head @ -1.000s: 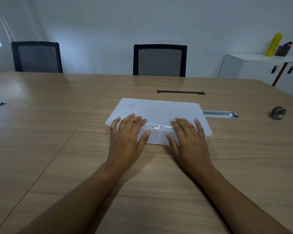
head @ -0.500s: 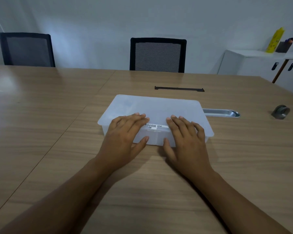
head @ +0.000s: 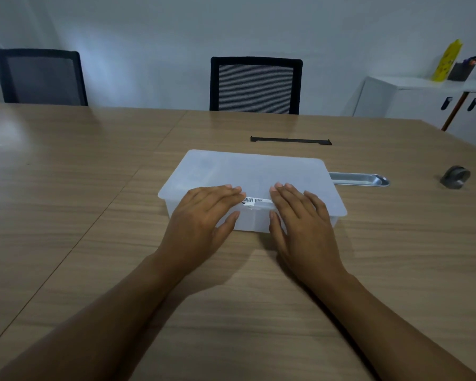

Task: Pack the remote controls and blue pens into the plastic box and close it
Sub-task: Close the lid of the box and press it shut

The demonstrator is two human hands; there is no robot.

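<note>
A translucent white plastic box (head: 254,171) lies on the wooden table (head: 66,188) with its lid on. A barcode sticker (head: 252,201) sits at the lid's near edge. My left hand (head: 204,218) rests flat on the lid's near left part, thumb down the front wall. My right hand (head: 300,218) lies flat on the near right part in the same way. The frosted plastic hides whatever is inside; no remote controls or pens are visible.
A metal cable tray (head: 359,179) is set into the table right of the box. A black strip (head: 290,140) lies behind it. A grey round object (head: 455,177) sits far right. Two black chairs (head: 254,85) stand across the table, and a white cabinet (head: 423,100) at right.
Both hands have slid slightly toward each other along the lid's near edge. The view has shifted a little, so the box appears nearer and lower.
</note>
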